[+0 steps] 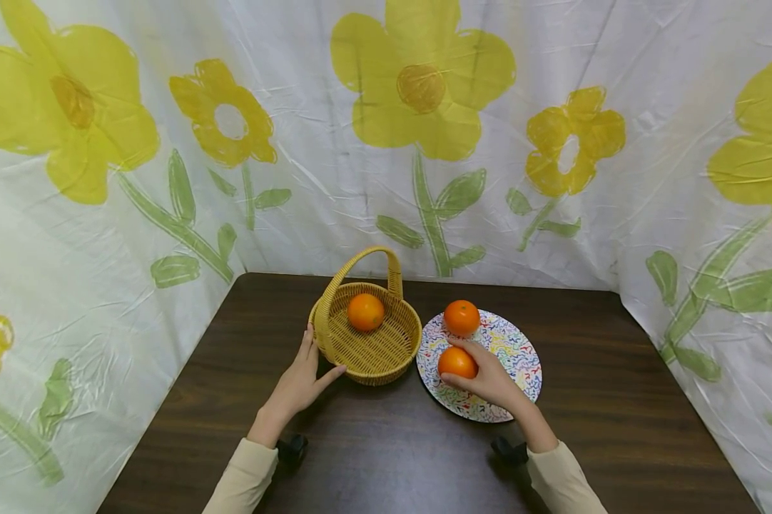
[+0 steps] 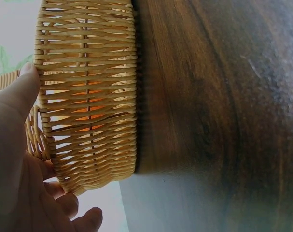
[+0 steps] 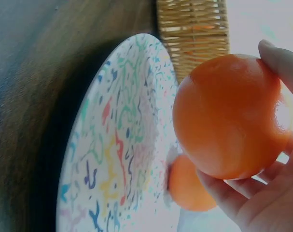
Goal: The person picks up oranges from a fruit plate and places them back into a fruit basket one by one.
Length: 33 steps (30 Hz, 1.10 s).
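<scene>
A round yellow wicker basket [image 1: 374, 357] with an arched handle stands on the table with one orange [image 1: 365, 312] in it. My left hand [image 1: 297, 378] is at its left side, fingers spread; the thumb touches the near rim of the wicker wall [image 2: 88, 96]. To the right, my right hand [image 1: 491, 376] grips an orange [image 1: 457, 363] between thumb and fingers. The right wrist view shows this held orange [image 3: 230, 116] raised over the multicoloured plate [image 3: 122, 135]. Behind it another orange [image 1: 461, 318] sits at the plate's back edge, partly hidden in that wrist view.
The dark wooden table [image 1: 386, 457] carries the basket and, close beside it on the right, the patterned plate [image 1: 521, 357]. A white curtain [image 1: 296, 214] with yellow flowers hangs behind the table's back edge and along both sides.
</scene>
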{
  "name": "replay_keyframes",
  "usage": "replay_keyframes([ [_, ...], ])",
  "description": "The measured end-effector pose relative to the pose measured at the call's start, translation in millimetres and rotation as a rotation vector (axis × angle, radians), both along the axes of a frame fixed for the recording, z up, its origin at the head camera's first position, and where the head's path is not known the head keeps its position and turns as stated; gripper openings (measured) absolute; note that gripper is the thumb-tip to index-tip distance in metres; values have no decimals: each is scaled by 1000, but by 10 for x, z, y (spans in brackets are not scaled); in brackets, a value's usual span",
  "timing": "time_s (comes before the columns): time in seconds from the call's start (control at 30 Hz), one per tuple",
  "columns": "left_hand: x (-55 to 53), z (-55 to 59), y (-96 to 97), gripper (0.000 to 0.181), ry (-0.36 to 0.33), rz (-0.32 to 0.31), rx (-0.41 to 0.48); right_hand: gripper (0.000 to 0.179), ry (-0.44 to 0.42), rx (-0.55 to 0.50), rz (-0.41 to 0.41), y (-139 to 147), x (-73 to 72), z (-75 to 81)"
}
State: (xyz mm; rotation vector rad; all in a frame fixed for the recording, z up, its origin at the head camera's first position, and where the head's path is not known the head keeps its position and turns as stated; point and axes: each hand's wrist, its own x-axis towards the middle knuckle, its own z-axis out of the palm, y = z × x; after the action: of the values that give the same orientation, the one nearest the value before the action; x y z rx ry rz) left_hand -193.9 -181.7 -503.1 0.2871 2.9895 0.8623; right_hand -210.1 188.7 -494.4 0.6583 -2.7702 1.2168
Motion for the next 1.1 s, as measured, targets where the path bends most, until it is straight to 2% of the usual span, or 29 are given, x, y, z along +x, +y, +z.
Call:
replay_keyframes([
  [0.27,0,8,9,96,-21,3,-11,66,26,-12,13,-44,-49,45],
  [0.7,9,40,16,97,-18,0,-14,64,74,13,25,-122,-148,135],
  [1.1,6,25,18,96,-5,1,-3,67,59,23,18,-219,-234,235],
])
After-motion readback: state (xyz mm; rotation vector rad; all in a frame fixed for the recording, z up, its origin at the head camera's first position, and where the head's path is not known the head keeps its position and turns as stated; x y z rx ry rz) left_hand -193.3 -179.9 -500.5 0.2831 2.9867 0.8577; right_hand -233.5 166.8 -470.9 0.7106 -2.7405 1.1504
